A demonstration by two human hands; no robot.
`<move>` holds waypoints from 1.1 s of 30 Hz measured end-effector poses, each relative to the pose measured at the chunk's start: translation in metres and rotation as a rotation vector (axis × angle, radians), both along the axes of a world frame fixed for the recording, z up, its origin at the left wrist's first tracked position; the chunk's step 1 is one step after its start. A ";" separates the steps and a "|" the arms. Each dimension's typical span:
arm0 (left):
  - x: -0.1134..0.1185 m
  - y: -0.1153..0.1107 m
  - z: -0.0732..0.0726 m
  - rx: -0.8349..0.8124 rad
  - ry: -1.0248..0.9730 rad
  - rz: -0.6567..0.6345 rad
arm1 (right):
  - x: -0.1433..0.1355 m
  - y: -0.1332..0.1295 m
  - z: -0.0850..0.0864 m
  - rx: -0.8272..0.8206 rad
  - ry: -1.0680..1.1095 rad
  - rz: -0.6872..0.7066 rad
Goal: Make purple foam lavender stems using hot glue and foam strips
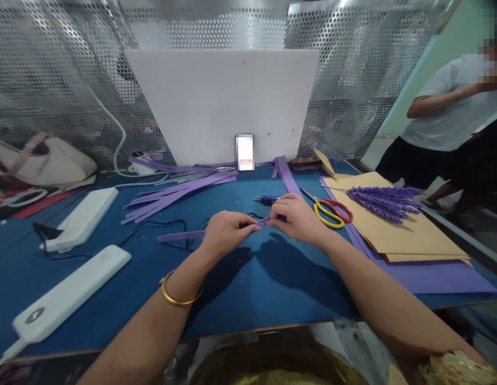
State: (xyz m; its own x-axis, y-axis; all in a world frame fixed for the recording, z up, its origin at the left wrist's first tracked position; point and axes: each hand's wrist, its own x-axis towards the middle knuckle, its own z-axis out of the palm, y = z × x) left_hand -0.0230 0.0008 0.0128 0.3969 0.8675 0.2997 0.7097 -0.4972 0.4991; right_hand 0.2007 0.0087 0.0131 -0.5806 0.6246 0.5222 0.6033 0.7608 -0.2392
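Note:
Over the middle of the blue table, my left hand (228, 234) pinches a thin purple strip (180, 236) between thumb and fingers. The strip's loose end sticks out to the left behind that hand. My right hand (294, 216) closes on the same strip, just right of the left fingertips, where a short narrow piece shows between the hands. Right behind my right hand lies a tool with a blue handle (268, 199), partly hidden by the fingers. Scissors with red and yellow handles (332, 213) lie to its right. A bundle of purple strips (180, 195) is spread out behind my left hand.
Brown sheets (396, 240) over purple sheets (436, 278) lie at the right, with purple flower sprigs (382, 203) on top. Two white power strips (85, 216) and cables occupy the left. A lit phone (245, 152) leans against the white board (224, 101). A person (441, 112) stands far right.

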 end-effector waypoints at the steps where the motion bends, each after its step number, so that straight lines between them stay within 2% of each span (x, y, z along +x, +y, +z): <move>1: 0.000 0.000 0.000 0.001 -0.007 -0.002 | 0.000 0.000 0.000 0.002 -0.001 0.000; 6: 0.001 -0.001 0.002 -0.003 0.007 -0.016 | -0.001 0.000 -0.001 -0.002 -0.002 -0.002; 16: 0.004 -0.004 0.000 -0.015 -0.092 0.009 | -0.003 -0.002 0.000 -0.003 0.007 0.021; 22: 0.004 -0.004 0.001 -0.076 -0.131 0.023 | -0.005 -0.004 0.001 -0.018 0.007 0.042; 33: 0.007 -0.005 0.001 -0.093 -0.160 0.035 | -0.008 -0.003 -0.004 0.005 0.014 0.077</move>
State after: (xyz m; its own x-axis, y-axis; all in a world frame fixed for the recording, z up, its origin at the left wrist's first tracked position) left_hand -0.0158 -0.0044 0.0136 0.3197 0.9069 0.2744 0.6334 -0.4199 0.6500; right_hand 0.1931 0.0056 0.0086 -0.6197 0.5757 0.5335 0.5394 0.8061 -0.2433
